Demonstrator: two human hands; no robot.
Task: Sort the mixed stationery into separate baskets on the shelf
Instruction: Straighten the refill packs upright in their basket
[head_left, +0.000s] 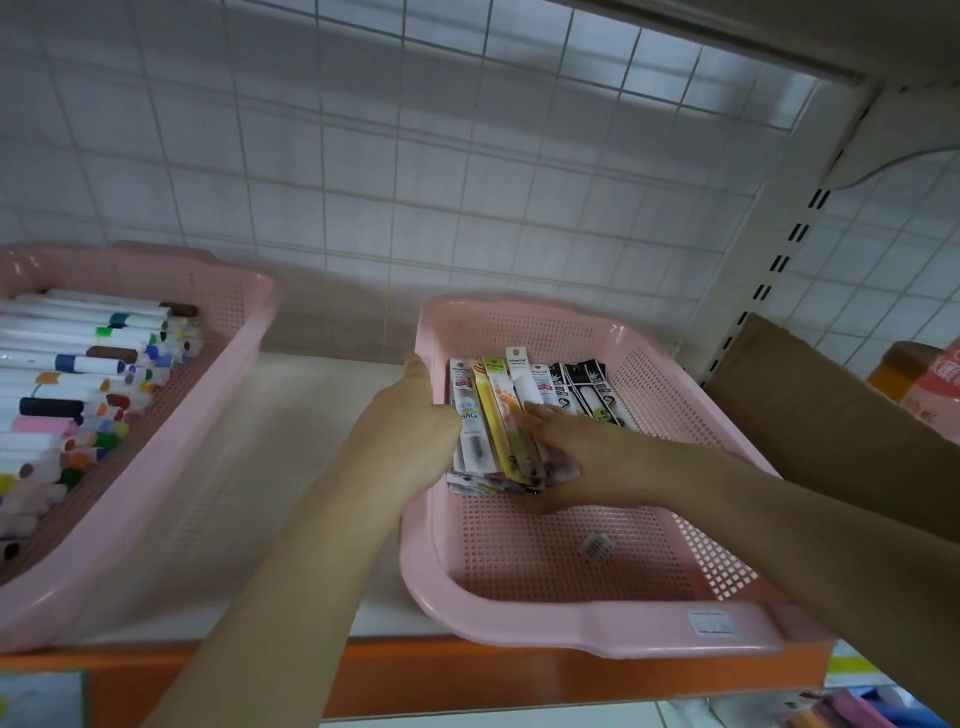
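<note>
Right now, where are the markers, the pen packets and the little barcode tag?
markers (52, 407): head view, on one marker's dark cap.
pen packets (494, 369): head view, on the yellow packet's top end.
barcode tag (597, 544): head view, on its striped face.

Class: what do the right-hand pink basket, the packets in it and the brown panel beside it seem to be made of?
The basket: moulded plastic, smooth, glossy; the grid of holes and rounded rim suggest it. The pen packets: probably printed card under clear film; flat, with glints. The brown panel: likely cardboard; matt, plain brown.
</note>
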